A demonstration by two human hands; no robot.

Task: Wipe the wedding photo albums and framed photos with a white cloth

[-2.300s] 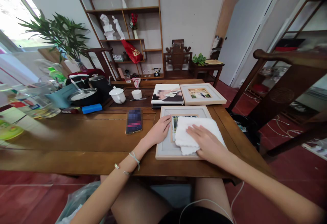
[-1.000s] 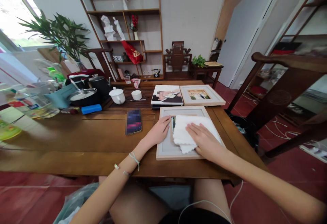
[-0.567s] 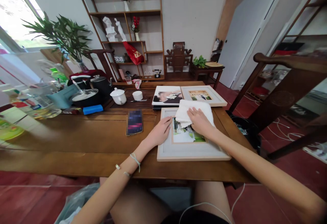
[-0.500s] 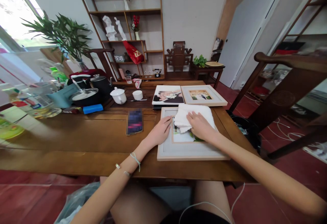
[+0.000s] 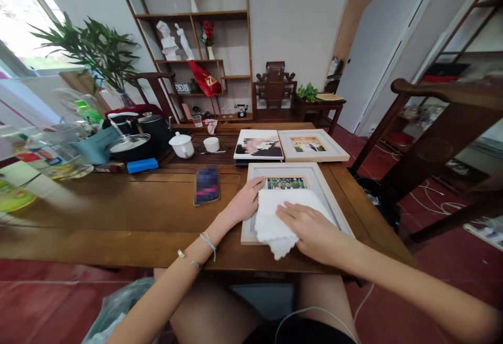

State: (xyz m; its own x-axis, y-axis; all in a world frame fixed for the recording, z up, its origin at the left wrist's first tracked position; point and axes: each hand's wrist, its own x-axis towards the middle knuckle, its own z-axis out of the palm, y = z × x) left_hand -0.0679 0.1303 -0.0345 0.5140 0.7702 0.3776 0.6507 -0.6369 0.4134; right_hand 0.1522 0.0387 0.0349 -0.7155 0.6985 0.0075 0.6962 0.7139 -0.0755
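A light wooden picture frame (image 5: pixel 320 181) lies flat on the brown table (image 5: pixel 118 213) in front of me. My right hand (image 5: pixel 312 229) presses flat, fingers stretched out, on a white cloth (image 5: pixel 275 218) that covers the frame's near half and hangs past its front edge. The top strip of the photo (image 5: pixel 285 183) shows above the cloth. My left hand (image 5: pixel 244 201) rests on the frame's left edge, fingers curled over it, holding it still.
Two more pictures, a print (image 5: pixel 258 145) and a framed one (image 5: pixel 310 145), lie behind. A phone (image 5: pixel 206 185) lies left of the frame. White cups (image 5: pixel 183 146), a pot (image 5: pixel 129 145) and bottles stand at the left. A dark wooden chair (image 5: pixel 440 140) stands at the right.
My right hand slid the cloth from the frame's far end back toward me, down to the near edge, uncovering the top of the photo. My left hand stayed on the frame's left edge.
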